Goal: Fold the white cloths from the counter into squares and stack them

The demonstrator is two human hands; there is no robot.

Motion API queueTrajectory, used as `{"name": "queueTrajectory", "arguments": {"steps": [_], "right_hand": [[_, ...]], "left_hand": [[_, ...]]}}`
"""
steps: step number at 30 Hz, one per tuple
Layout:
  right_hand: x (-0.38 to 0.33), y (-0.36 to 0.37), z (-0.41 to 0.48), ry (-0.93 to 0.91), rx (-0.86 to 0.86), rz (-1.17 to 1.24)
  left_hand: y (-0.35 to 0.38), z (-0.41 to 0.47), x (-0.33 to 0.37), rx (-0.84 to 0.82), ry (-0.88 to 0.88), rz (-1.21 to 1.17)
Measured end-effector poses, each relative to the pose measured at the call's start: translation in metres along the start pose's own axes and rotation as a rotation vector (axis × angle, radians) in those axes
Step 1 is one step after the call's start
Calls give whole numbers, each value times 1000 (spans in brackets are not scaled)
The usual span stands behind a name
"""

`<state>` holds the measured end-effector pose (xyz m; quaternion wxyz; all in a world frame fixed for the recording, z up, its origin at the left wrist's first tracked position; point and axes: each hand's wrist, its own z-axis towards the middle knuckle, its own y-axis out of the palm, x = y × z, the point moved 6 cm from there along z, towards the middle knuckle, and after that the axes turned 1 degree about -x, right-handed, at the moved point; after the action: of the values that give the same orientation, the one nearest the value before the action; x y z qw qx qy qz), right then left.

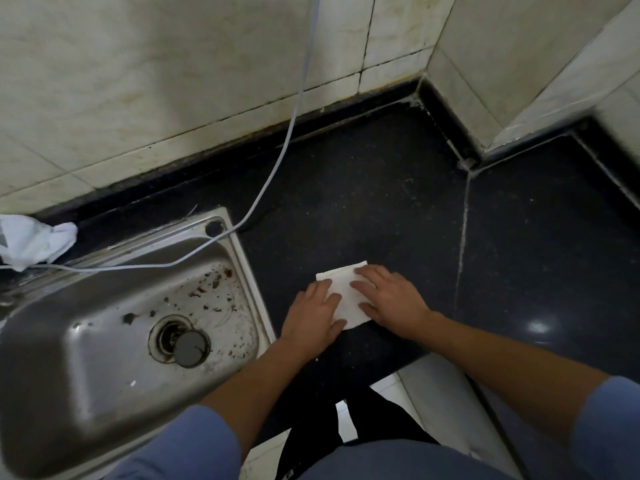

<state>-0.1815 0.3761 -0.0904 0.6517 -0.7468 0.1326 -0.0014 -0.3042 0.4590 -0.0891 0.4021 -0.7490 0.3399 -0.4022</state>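
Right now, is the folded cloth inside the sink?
No, the folded cloth lies flat on the dark counter beside the sink.

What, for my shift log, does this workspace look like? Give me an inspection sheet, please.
Surface: dark speckled counter, with a pale seam on the right.
Job's things: folded white cloth lies flat on the counter; crumpled white cloth lies behind the sink; no stack seen.
Clutter: brown debris in the sink basin.
Hands: left hand and right hand press on the folded white cloth with fingers straight.
Cables: white cable hangs down the wall and crosses the sink.
Surroundings: stained tiled wall.
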Motion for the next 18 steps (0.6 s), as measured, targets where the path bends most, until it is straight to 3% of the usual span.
{"name": "queueTrajectory", "arguments": {"steps": [3, 6, 10, 15, 18], "right_hand": [[8, 15, -1, 17, -163, -21], [16, 23, -7, 82, -267, 11], [18, 24, -9, 80, -269, 20], [23, 24, -9, 74, -243, 1], [19, 19, -9, 40, -190, -3]], "left_hand": [[7, 6, -4, -100, -28, 68], [8, 5, -2, -65, 54, 156], [11, 1, 11, 30, 233, 263], [-7, 5, 3, 233, 192, 159], [2, 1, -8, 151, 128, 194]]}}
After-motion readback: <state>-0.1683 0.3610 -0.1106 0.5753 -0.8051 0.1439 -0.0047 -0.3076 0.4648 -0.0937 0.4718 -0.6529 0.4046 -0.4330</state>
